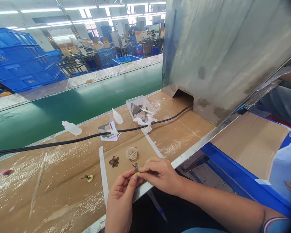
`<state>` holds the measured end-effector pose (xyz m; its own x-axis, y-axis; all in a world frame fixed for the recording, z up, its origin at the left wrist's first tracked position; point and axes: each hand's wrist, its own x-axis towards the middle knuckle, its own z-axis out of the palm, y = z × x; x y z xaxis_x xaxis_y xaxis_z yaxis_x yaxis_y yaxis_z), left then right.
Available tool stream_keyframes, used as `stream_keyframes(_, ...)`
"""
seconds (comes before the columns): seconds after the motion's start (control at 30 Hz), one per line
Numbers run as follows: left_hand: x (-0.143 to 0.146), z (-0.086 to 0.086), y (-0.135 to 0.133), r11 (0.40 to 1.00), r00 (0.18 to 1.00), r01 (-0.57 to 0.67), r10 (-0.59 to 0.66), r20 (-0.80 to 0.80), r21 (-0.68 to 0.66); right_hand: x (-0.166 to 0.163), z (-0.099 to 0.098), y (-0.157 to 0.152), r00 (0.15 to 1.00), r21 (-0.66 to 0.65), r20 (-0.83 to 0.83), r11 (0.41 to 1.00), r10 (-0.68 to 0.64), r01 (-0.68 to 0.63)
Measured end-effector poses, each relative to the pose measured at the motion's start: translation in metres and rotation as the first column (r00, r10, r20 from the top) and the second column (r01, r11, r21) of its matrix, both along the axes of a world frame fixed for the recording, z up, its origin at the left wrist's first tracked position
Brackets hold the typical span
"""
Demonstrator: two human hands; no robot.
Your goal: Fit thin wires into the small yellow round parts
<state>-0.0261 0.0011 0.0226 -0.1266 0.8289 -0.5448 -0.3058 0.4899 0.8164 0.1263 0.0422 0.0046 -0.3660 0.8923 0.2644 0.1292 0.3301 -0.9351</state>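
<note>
A small figurine (136,168) with brown and blue parts and a yellow base is held upright between both hands, near the table's front edge. My left hand (122,191) pinches it from the left, thumb and fingertips at its base. From the right, my right hand (161,173) pinches the same piece. Just beyond my hands stands a small clear cup (131,154) with thin pale bits in it. A heap of small brown round pieces (114,161) lies left of the cup. Farther left, a similar figurine (89,178) with a yellow base lies on the brown covering.
A black cable (94,137) crosses the table (63,197) beyond the cup. Behind it are white squeeze bottles (72,128), a camouflage-patterned packet (109,131) and a plastic tub (140,109). A green conveyor belt (99,94) runs behind; a metal housing (208,61) stands right.
</note>
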Motion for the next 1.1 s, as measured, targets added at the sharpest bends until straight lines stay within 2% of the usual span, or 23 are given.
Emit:
stream_keyframes(0.17,0.002,0.000,-0.001,0.999,0.999,-0.043,0.043,-0.021,0.002,0.000,0.002,0.003,0.997,-0.121,-0.046,0.991,-0.058,0.052)
stream_keyframes(0.27,0.003,-0.004,-0.001,1.000,0.998,-0.010,0.012,-0.060,0.028,-0.001,0.002,0.007,0.994,-0.191,-0.085,0.980,-0.066,0.049)
stream_keyframes(0.5,0.005,-0.009,-0.001,0.989,0.987,0.101,-0.086,-0.133,0.109,0.000,0.006,0.010,0.998,-0.156,-0.030,0.987,-0.047,0.042)
stream_keyframes(0.83,0.004,-0.003,-0.001,0.996,0.999,0.035,-0.032,-0.038,0.087,0.002,0.006,0.005,0.998,-0.210,-0.061,0.978,-0.004,-0.009)
stream_keyframes(0.93,0.003,-0.002,-0.002,0.997,1.000,-0.019,0.020,-0.022,0.078,0.003,0.006,0.004,0.998,-0.177,-0.058,0.984,0.019,-0.029)
stream_keyframes(1.1,0.004,-0.006,-0.004,0.991,0.995,-0.069,0.077,-0.066,0.119,0.005,0.006,0.000,0.998,0.007,-0.065,1.000,0.028,-0.028)
